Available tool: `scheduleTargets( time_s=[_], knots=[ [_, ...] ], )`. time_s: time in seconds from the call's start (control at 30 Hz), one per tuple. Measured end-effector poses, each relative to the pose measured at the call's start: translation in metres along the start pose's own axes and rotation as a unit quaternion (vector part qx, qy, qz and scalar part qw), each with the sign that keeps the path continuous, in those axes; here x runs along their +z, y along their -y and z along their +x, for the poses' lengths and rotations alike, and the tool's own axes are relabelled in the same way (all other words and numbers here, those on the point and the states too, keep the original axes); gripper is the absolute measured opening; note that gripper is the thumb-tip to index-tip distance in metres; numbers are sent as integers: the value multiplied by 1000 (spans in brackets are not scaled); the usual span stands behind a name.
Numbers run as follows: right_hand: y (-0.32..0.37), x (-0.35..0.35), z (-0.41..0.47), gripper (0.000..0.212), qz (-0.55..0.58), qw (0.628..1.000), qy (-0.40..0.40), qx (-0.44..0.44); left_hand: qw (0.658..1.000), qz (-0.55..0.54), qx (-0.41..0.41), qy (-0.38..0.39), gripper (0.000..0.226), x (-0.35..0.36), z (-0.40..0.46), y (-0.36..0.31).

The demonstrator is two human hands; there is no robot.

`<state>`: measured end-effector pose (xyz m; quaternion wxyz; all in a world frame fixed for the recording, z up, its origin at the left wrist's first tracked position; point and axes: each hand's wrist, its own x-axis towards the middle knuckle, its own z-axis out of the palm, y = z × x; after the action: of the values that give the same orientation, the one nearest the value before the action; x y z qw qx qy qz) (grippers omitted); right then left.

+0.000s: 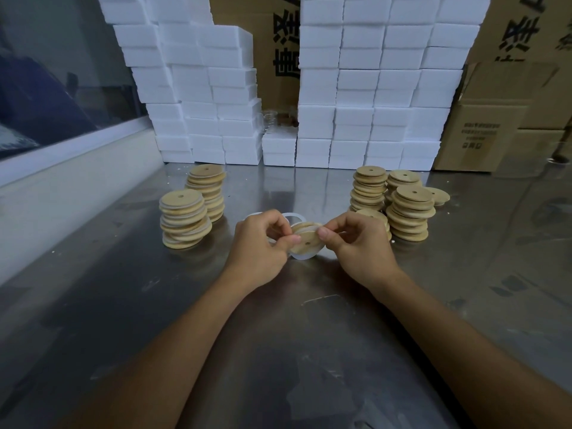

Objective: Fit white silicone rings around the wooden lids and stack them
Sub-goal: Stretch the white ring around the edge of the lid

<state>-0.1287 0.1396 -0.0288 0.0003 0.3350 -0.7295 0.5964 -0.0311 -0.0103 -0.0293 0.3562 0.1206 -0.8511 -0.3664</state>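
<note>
wooden lid (306, 239) pinched btwn both hands, just above counter (278, 320) | left hand (260, 243) fingers curled on lid's left edge | right hand (356, 243) fingers curled on right edge | white silicone ring (301, 257) seen hanging under lid | ringed stacks (184, 219) left of fingers, bare stacks (408, 213) to the right

Both bare forearms reach forward from the bottom edge and converge at the centre. The left hand (258, 243) has its fingers curled, thumb pointing right and pinching against the forefinger. The right hand (356, 239) mirrors it, fingers curled, thumb pointing left. The two thumbs sit near each other, not touching.
</note>
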Motion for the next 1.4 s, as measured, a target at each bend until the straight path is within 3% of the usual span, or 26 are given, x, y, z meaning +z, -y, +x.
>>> scheduleTargets(
  time_s=[0.47,0.87,1.13,1.4],
  knots=[
    [-6,0,0,9,48,998,27,31,995,-80,-65,-16,31,0,3,8],
    [-3,-1,-2,3,-57,995,-7,-80,999,-41,-4,-10,30,4,-1,6],
    [-4,-3,3,3,43,999,-1,4,999,-37,-14,-6,36,4,0,6],
    [-4,-4,3,5,44,999,5,-5,999,-43,-26,-3,34,3,1,10]
  ],
)
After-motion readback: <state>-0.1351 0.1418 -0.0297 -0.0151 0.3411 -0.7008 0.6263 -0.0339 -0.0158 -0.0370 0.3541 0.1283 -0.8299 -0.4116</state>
